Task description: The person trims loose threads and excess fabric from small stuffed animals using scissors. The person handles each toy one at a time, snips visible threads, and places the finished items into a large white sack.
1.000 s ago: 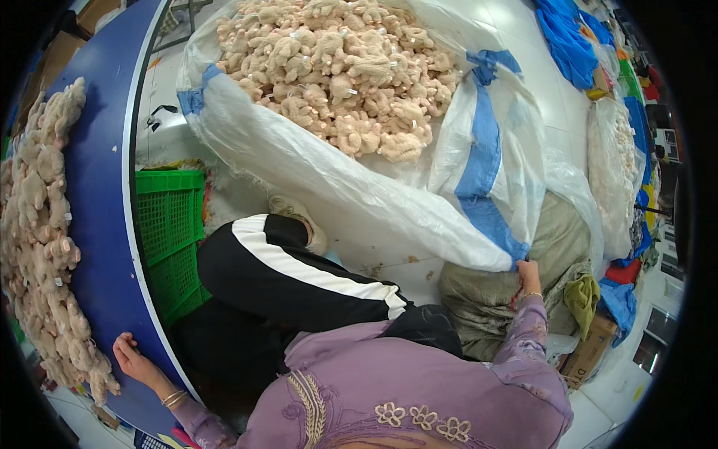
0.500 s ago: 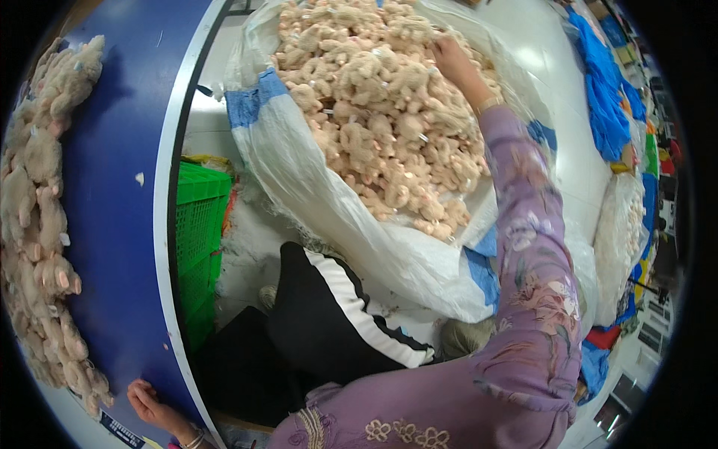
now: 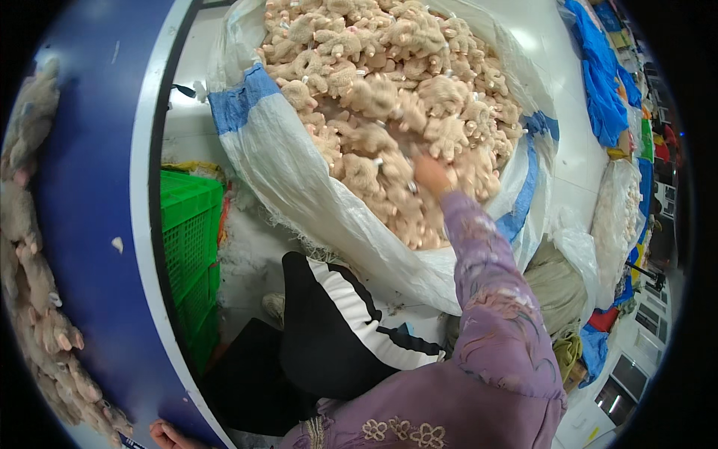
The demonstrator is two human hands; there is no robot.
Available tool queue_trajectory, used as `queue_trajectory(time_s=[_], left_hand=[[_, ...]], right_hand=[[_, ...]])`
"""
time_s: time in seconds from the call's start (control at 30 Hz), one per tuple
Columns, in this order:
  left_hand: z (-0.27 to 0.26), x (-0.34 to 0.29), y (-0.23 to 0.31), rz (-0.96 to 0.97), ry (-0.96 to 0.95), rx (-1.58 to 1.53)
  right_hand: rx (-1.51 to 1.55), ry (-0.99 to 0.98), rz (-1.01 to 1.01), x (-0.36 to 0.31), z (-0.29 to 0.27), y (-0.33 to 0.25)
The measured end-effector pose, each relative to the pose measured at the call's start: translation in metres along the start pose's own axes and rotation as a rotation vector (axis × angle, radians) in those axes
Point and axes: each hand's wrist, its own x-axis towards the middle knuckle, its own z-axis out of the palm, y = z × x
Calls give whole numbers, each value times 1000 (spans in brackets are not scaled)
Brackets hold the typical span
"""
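Head view: beige plush toys (image 3: 366, 93) heap at twelve o'clock in an open white sack (image 3: 303, 168); pushing could spill some over its slack near rim. The right hand (image 3: 431, 173), toward two, blurs among them; the left hand (image 3: 170, 435), at seven, is cropped; I cannot tell either grip.

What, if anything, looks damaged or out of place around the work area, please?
The white sack looks frayed along its near side, with loose threads hanging. A small pale scrap lies by itself on the blue table, apart from the plush toys there.
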Motion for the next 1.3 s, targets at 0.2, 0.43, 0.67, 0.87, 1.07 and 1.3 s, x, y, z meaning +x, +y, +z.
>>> queue_trajectory(time_s=[0.2,0.43,0.67,0.87,1.07,1.3], left_hand=[[9,14,18,224,-79,-25],[13,15,4,297,-126,-187],[15,21,8,342,-171,-261],[14,18,7,395,-118,-190],[11,13,22,353,-48,-202],[2,12,23,288,-135,-310]], right_hand=[[-109,-188,496,-146,-2,56],[-109,123,384,-110,-80,-34],[514,-99,36,-79,85,-225],[-92,-271,-1244,-93,94,-324],[40,-488,-440,-94,66,-237],[653,-148,-91,-96,-62,-238]])
